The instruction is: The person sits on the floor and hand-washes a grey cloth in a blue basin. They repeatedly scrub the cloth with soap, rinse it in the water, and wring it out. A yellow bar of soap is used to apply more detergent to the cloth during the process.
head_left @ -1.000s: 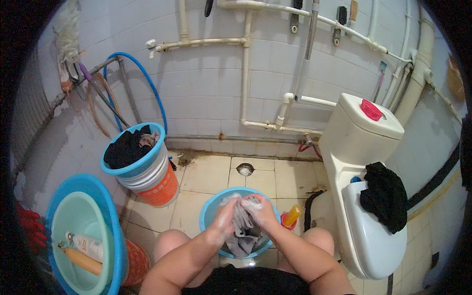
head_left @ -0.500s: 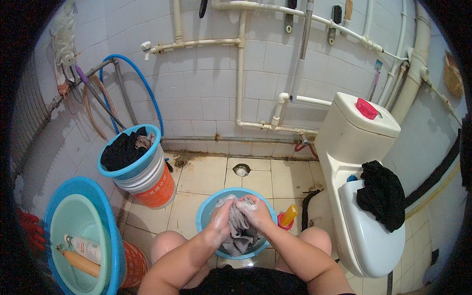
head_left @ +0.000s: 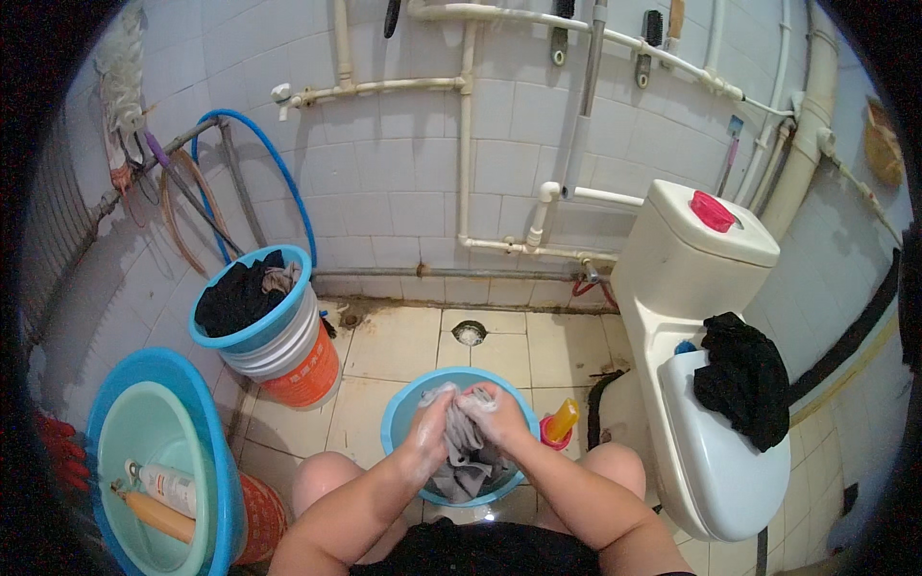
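Note:
A wet grey cloth hangs bunched from both my hands over a light blue basin on the floor between my knees. My left hand grips one side of the cloth, with suds on its back and wrist. Close beside it, my right hand is closed on the other side, also soapy. The lower folds of the cloth lie inside the basin. My fingertips are partly hidden in the fabric. Just right of the basin stands a yellow object in a small pink holder.
A toilet with black cloth on its lid stands at right. To the left, a bucket bears a blue basin of dark clothes. Nearer are nested basins holding bottles. A floor drain lies ahead.
My hands have drawn slightly closer together on the grey cloth. The whole view has shifted a little; everything else stands where it was.

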Motion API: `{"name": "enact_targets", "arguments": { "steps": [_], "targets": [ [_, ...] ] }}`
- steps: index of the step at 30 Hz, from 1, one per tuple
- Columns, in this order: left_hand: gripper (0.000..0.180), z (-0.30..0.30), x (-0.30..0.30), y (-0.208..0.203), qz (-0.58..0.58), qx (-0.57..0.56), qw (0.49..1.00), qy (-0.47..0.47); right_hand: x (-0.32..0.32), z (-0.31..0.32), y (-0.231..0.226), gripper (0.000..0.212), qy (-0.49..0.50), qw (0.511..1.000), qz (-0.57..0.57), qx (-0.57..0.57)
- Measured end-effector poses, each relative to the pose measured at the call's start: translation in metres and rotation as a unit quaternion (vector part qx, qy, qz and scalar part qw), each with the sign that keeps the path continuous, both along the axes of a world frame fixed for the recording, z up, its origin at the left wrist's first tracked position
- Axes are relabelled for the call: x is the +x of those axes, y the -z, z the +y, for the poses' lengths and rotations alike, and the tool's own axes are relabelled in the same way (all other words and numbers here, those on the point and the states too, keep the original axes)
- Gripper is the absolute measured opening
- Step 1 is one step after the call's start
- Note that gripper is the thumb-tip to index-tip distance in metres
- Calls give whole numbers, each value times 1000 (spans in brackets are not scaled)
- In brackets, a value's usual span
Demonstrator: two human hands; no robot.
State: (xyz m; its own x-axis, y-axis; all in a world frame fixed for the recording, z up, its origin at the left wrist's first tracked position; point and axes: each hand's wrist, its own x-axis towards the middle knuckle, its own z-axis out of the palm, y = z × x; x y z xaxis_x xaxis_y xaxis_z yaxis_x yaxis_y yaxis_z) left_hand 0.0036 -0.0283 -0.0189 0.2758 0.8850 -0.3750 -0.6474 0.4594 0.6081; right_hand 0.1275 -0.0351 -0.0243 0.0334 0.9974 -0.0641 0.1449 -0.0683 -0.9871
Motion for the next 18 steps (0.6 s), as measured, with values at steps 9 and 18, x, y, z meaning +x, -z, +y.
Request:
{"name": "enact_targets", "arguments": {
  "steps": [9,18],
  "targets": [
    [13,-2,0,-6,5,-8,1000,7,-1,-1,-6,20,-3,1000,-28,0],
    [15,0,0,2,4,-14,1000,11,-1,0,1,31,0,1000,-13,15]
  ]
}}
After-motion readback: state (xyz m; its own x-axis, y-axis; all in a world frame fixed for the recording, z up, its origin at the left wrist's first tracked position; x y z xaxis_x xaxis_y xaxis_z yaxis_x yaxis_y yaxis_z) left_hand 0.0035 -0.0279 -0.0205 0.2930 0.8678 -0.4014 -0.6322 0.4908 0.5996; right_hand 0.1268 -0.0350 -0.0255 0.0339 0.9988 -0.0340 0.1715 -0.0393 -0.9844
